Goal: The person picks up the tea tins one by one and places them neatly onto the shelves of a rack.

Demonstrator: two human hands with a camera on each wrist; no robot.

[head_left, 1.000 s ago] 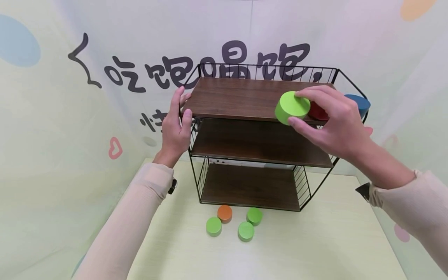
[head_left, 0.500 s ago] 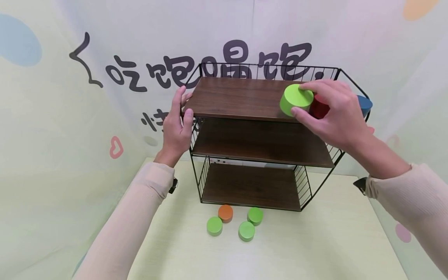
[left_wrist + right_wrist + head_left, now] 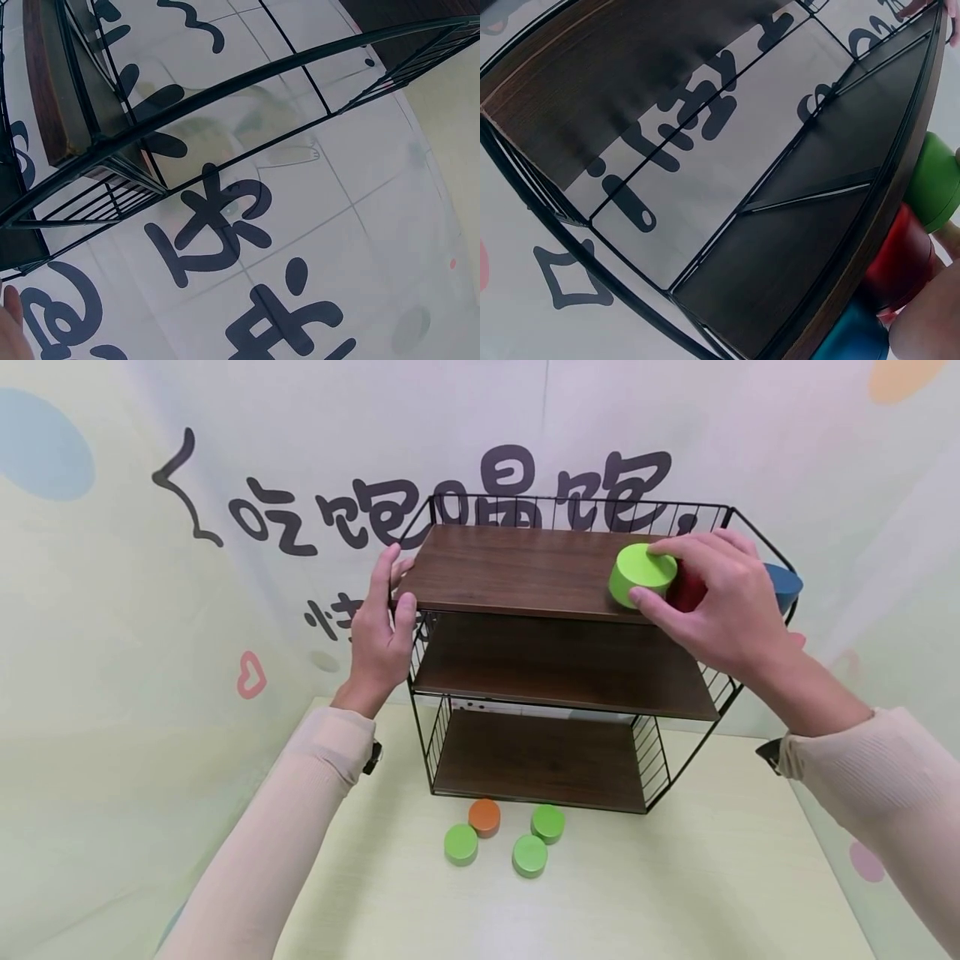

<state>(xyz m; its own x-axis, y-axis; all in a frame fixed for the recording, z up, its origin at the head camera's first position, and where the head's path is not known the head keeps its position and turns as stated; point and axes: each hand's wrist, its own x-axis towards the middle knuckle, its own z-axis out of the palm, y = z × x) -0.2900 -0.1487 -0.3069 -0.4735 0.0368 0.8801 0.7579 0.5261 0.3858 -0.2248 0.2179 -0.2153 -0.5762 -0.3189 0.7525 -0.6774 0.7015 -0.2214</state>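
In the head view my right hand pinches a bright green round block between thumb and fingers, at the front edge of the top shelf. Right beside it is a red round block, partly covered by the hand. A blue round block sits at the shelf's right end. The right wrist view shows the green, red and blue blocks in a row along the shelf edge. My left hand grips the left end of the three-tier shelf rack, thumb in front.
On the pale table before the rack stand an orange round block and three green ones, the nearest a light green block. Black wire rails close the rack's sides. A printed cloth wall hangs behind.
My right hand has carried the green block rightward and back from the shelf's front edge, up against the red block. My left hand keeps its hold on the rack.
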